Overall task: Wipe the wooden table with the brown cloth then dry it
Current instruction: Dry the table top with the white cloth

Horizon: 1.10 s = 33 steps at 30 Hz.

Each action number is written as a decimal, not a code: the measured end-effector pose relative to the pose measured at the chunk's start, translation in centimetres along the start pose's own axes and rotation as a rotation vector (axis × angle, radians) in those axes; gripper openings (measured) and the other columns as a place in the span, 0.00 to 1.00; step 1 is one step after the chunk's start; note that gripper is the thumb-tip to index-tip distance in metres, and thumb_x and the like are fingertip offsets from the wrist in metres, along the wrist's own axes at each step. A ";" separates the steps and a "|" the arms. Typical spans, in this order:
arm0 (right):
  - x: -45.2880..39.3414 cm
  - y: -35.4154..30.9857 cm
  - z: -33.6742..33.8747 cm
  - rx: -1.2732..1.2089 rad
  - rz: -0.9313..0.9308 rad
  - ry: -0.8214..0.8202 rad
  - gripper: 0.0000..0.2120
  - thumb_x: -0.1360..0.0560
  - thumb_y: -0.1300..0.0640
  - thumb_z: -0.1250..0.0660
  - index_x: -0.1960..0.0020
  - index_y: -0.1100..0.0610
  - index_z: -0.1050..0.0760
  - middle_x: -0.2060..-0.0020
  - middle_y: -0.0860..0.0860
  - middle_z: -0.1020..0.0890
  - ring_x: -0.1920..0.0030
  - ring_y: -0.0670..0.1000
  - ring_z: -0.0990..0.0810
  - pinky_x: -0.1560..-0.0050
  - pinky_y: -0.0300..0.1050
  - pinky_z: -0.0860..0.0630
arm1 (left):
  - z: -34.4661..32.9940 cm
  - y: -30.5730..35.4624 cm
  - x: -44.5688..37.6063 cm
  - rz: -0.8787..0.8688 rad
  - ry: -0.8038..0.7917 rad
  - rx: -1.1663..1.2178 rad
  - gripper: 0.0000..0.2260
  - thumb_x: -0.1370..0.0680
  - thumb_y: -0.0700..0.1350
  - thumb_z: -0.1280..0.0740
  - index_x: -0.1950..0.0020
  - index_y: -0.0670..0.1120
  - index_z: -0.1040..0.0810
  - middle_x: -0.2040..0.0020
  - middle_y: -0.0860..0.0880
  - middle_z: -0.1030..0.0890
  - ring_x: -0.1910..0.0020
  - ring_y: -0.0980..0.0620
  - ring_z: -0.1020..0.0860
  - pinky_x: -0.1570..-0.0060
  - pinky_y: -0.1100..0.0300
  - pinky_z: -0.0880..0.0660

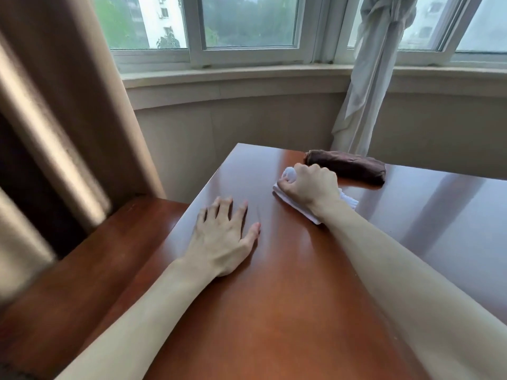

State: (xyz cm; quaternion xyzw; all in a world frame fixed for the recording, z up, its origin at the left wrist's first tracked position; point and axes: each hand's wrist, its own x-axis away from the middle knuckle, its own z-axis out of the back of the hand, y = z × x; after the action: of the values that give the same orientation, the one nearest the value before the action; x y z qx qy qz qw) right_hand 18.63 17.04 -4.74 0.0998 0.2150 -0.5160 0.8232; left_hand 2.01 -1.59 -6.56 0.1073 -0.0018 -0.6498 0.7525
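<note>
Glossy wooden desk (pixel 288 270): left hand (pixel 222 239) rests flat at centre frame, fingers (pixel 219 208) spread; right hand (pixel 308 185) clenches white cloth (pixel 290 174) beside brown cloth (pixel 347 166)

Both bare forearms are stretched forward from the lower edge of the view. The left hand (pixel 222 237) is laid palm down on the counter (pixel 274 311), its fingers spread and slightly arched, the thumb set apart to the right. The right hand (pixel 308 186) is held farther forward, its fingers curled into a fist around a white cloth (pixel 290 174) (part of it is pressed flat beneath the wrist).
</note>
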 end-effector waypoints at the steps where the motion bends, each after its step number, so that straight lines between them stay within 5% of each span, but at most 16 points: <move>1: -1.1 0.9 -0.6 0.011 -0.025 -0.002 0.20 0.27 0.38 0.38 0.51 0.54 0.20 0.55 0.60 0.17 0.55 0.65 0.18 0.59 0.52 0.33 | -0.4 -0.1 -0.2 0.006 0.005 0.008 0.31 0.20 0.66 0.55 0.19 0.55 0.44 0.19 0.48 0.44 0.19 0.47 0.49 0.21 0.47 0.53; 10: 0.1 1.0 -0.3 -0.038 -0.030 0.005 0.14 0.31 0.38 0.39 0.63 0.48 0.30 0.63 0.57 0.17 0.60 0.63 0.20 0.60 0.50 0.34 | -1.0 -0.5 -0.6 0.038 -0.010 0.055 0.35 0.25 0.69 0.57 0.19 0.58 0.44 0.18 0.50 0.45 0.19 0.49 0.51 0.21 0.48 0.55; 17: 11.8 -2.0 6.2 -0.066 0.114 -0.078 0.25 0.33 0.32 0.45 0.52 0.47 0.20 0.62 0.50 0.17 0.59 0.57 0.18 0.58 0.49 0.26 | -0.7 -0.5 -0.8 0.023 -0.060 0.028 0.31 0.19 0.65 0.52 0.18 0.55 0.45 0.17 0.50 0.47 0.18 0.47 0.52 0.21 0.46 0.55; 22: 17.8 -2.6 9.3 -0.137 0.300 -0.056 0.16 0.32 0.35 0.42 0.55 0.44 0.23 0.65 0.46 0.19 0.64 0.52 0.19 0.66 0.45 0.33 | -0.7 -0.4 -0.6 0.024 -0.074 0.020 0.31 0.18 0.64 0.52 0.18 0.53 0.46 0.17 0.49 0.47 0.18 0.45 0.52 0.21 0.44 0.55; 28: 10.7 -0.3 6.1 -0.050 0.194 -0.054 0.24 0.33 0.34 0.47 0.51 0.44 0.20 0.60 0.48 0.16 0.58 0.55 0.18 0.60 0.47 0.26 | -1.1 -0.6 -0.7 0.003 -0.057 -0.002 0.33 0.20 0.66 0.55 0.18 0.53 0.46 0.17 0.50 0.47 0.18 0.46 0.52 0.21 0.45 0.56; 31: 5.4 1.4 2.9 -0.013 0.100 0.031 0.21 0.33 0.34 0.43 0.59 0.50 0.22 0.67 0.51 0.19 0.64 0.60 0.20 0.65 0.48 0.32 | -0.9 -0.6 -0.4 0.012 -0.032 0.013 0.38 0.25 0.69 0.60 0.18 0.54 0.45 0.18 0.51 0.46 0.19 0.47 0.52 0.21 0.46 0.55; 33: 2.4 1.9 1.1 -0.019 0.079 0.069 0.18 0.33 0.37 0.42 0.68 0.50 0.32 0.70 0.54 0.21 0.68 0.62 0.23 0.66 0.48 0.36 | -0.7 -0.4 -0.4 0.016 -0.023 0.040 0.37 0.25 0.68 0.59 0.19 0.55 0.45 0.18 0.52 0.46 0.19 0.48 0.52 0.21 0.46 0.56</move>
State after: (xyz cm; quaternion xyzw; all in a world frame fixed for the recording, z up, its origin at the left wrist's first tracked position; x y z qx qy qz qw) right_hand 21.51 15.52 -4.97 0.1183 0.2441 -0.4773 0.8358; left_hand 1.67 -1.18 -7.29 0.1150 -0.0244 -0.6447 0.7554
